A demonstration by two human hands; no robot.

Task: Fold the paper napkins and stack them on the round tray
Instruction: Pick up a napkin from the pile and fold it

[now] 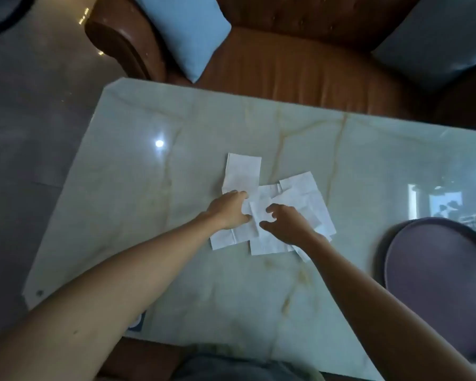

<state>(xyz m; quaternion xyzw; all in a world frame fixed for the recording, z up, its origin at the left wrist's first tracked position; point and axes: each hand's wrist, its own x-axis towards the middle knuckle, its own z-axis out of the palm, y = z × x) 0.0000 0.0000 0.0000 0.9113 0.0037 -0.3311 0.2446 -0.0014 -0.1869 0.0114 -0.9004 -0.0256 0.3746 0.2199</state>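
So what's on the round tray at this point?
Nothing visible: the round tray shows only its bare dark surface, with no napkin on it. Its right part runs out of frame, so that part cannot be checked. The napkins all lie on the table.
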